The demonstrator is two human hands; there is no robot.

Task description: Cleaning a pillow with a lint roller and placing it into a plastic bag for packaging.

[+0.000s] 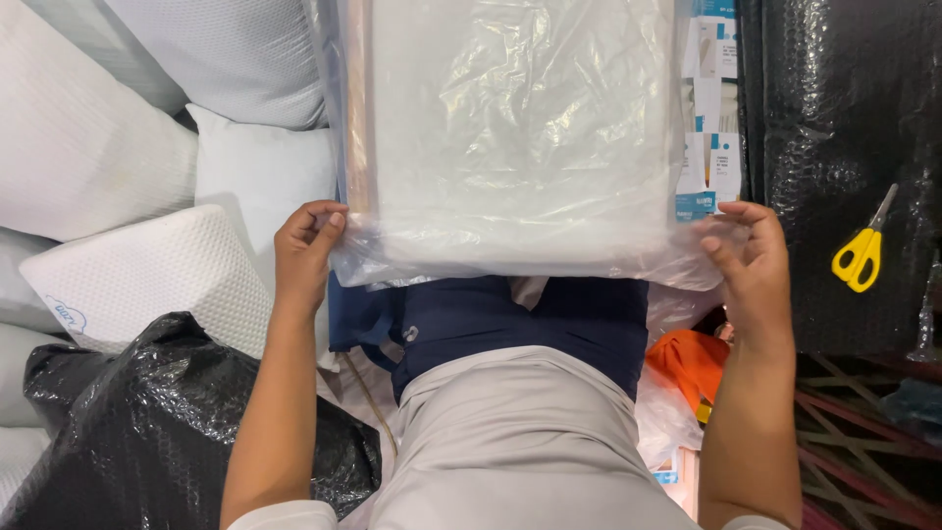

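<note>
Item: clear bag point(510, 137), held at its near edge by both hands.

Left hand point(306, 250): we found its grip clenched on the bag's near left corner, thumb on top of the plastic, fingers curled under. Right hand point(751, 257): its grip pinched the near right corner, thumb and fingers closed on a fold of film.

Bag: large, see-through, crinkled, glossy, with a flat white pad filling it almost side to side. It lay straight ahead of us, near edge over our lap, far end past the top of the frame. A tan strip point(358, 98) ran down its left side inside the film.

Packages and labels: white cartons point(708, 147) with blue panels stood just beside the bag's right edge, partly behind the plastic. Black bubble wrap point(834, 118) covered the surface on the right, and yellow-handled scissors point(863, 250) lay on it, well apart from the right hand. Another heap of black bubble wrap point(147, 422) sat at lower left, by the left forearm. White pillows point(128, 265) were stacked on the left; the nearest was textured, with a small blue mark at its corner. An orange bag point(692, 363) showed below the right hand, beside our lap.
</note>
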